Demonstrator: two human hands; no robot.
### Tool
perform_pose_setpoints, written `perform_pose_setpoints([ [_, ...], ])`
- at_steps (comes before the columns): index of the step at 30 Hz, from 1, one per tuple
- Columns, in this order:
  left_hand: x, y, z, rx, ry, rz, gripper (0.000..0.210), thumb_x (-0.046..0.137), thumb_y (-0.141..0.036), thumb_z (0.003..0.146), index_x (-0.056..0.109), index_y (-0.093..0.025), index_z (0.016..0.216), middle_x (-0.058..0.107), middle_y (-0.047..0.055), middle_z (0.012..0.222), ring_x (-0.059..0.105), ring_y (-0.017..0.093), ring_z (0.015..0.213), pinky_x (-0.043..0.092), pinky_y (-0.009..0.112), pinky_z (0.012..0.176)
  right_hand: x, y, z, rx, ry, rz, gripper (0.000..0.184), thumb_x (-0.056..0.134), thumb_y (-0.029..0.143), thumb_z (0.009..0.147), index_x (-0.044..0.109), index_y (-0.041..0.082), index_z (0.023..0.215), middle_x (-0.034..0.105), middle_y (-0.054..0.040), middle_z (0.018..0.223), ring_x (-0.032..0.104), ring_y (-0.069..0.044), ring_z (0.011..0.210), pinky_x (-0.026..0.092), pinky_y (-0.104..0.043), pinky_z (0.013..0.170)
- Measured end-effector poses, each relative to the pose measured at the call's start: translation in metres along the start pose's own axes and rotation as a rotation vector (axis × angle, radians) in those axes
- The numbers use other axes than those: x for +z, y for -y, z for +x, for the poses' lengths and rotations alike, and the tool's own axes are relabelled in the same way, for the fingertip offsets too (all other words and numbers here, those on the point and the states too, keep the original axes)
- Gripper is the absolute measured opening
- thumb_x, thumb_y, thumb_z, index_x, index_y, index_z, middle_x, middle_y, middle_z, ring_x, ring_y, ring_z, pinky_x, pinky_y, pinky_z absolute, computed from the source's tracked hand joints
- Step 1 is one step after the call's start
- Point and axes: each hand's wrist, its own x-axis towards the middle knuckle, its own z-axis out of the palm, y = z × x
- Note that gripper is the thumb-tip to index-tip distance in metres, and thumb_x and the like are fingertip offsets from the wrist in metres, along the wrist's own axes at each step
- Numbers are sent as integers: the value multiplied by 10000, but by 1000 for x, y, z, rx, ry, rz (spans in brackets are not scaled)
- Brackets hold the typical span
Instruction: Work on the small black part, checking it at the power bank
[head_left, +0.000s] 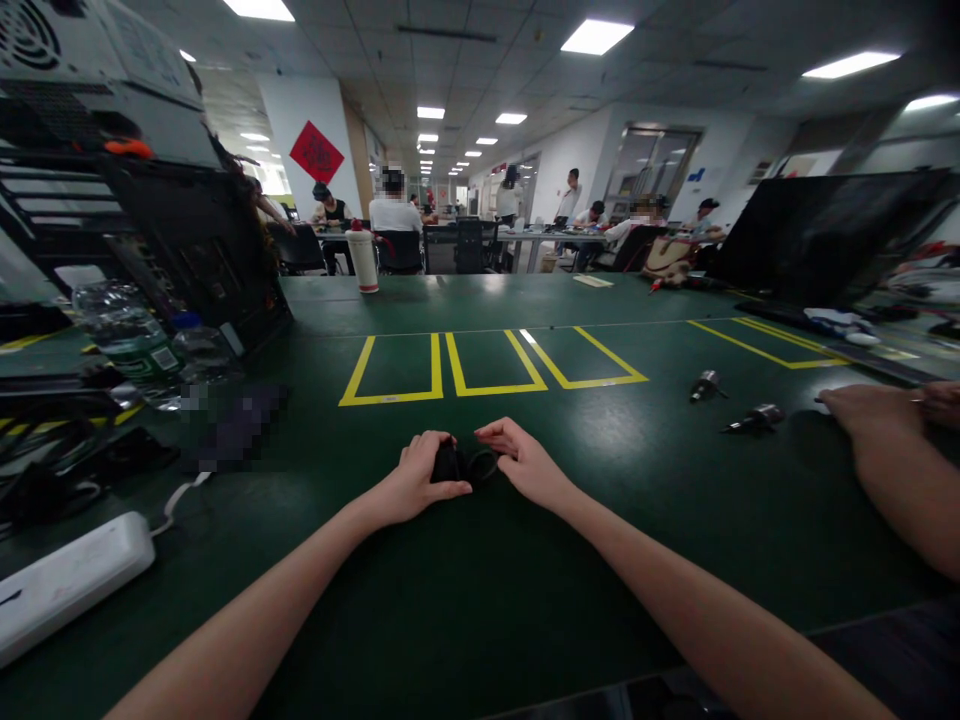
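Observation:
My left hand (420, 472) is closed around a small black object (447, 462), its thumb stretched along the near side. A dark round part with a ring-like rim (482, 462) adjoins the object on the right; whether the two are joined I cannot tell. At that rim is my right hand (525, 465), fingers extended and slightly curved, thumb apart from them. Its fingertips lie above the round part and the thumb is at its right edge; contact is unclear. Both hands are low over the dark green tabletop (465, 590).
Yellow tape outlines (495, 390) mark the table ahead. Two metal-and-black parts (756, 418) lie to the right, near another person's hand (870, 412). On the left are a white power strip (75, 585), plastic bottles (124, 330) and computer hardware (187, 250). A cup (364, 262) stands farther back.

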Motion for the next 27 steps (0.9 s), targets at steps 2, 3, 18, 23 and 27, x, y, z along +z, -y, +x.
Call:
perform_pose_setpoints([
  [2, 1, 1, 0, 3, 4, -14, 555, 587, -475, 714, 387, -201, 1153, 455, 82, 1138, 462, 257, 1024, 399, 394, 853, -6, 0, -1, 23, 6, -41, 425, 367, -35, 685, 475, 185, 1032, 517, -56, 1106, 488, -158, 1100, 349, -399, 990],
  [3, 1, 1, 0, -3, 10, -21, 553, 586, -472, 717, 383, -203, 1156, 455, 81, 1140, 463, 255, 1023, 400, 393, 851, -10, 1, -2, 38, 14, -75, 443, 368, -41, 679, 474, 183, 1046, 511, -61, 1115, 479, -163, 1107, 342, -400, 993],
  [18, 7, -6, -4, -22, -75, 17, 568, 632, -445, 680, 396, -205, 1137, 479, 76, 1119, 479, 259, 1018, 415, 390, 827, -13, 19, -16, -19, 144, -467, 385, 632, 287, 686, 557, 225, 1059, 486, -61, 1009, 488, -229, 931, 416, -426, 838],
  [23, -5, -14, -30, 68, 23, 167, 564, 654, -422, 651, 426, -209, 1121, 515, 64, 1084, 519, 257, 954, 421, 373, 808, 19, 36, -20, 6, 193, -267, 579, 659, 212, 648, 428, 230, 1178, 543, -52, 1041, 553, -218, 919, 461, -375, 799],
  [27, -19, -1, -76, 55, -12, 280, 558, 631, -300, 662, 401, -245, 1167, 512, 50, 1139, 516, 248, 1003, 396, 377, 869, 80, 53, -27, 33, 215, -135, 625, 570, 128, 692, 312, 231, 1251, 590, -67, 1046, 592, -219, 926, 473, -353, 779],
])
